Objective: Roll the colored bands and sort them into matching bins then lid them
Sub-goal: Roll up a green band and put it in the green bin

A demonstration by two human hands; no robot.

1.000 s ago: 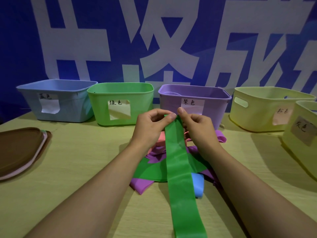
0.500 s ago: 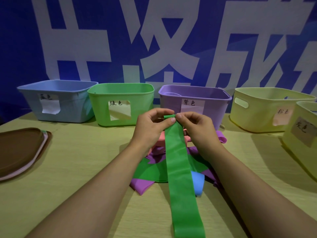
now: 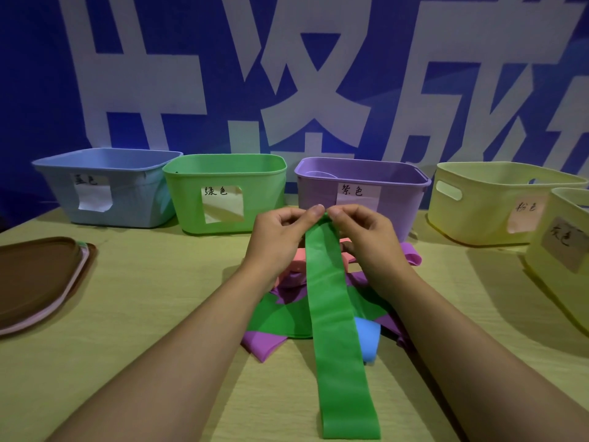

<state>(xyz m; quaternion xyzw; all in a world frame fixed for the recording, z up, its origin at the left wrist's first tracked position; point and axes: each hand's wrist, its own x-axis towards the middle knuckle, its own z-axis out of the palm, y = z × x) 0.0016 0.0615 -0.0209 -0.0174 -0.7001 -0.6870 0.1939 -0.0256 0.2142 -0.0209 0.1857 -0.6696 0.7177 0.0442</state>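
The green band point(image 3: 334, 314) is lying stretched toward the near edge of the worktop point(image 3: 143, 314), its far end lifted in front of the purple bin point(image 3: 360, 193). The left hand point(image 3: 277, 237) and right hand point(image 3: 366, 237) are both pinching that far end, thumbs and forefingers meeting over the first small fold. As I read it, the roll is only just starting.

To do it well, the person should be keeping both edges square so the coil does not cone out sideways, turning the end over tightly and evenly, and letting the long tail slide freely over the heap instead of dragging it. The stretchy material will probably spring open if the pinch loosens.

Under the band a heap of other bands point(image 3: 287, 314) is lying: green, purple, blue and pink pieces overlapping. Along the far side the bins are standing in a row: a blue bin point(image 3: 105, 189) at far left, the green bin point(image 3: 223, 193) beside it, then the purple one, then a yellow bin point(image 3: 497, 202), with another yellow bin point(image 3: 561, 250) nearer at the right. Each is carrying a paper label. None is lidded yet. A stack of brown lids point(image 3: 35, 275) is resting at the left.

The worktop is pale wood grain. Behind it a blue wall banner point(image 3: 287, 74) with large white characters is filling the background.
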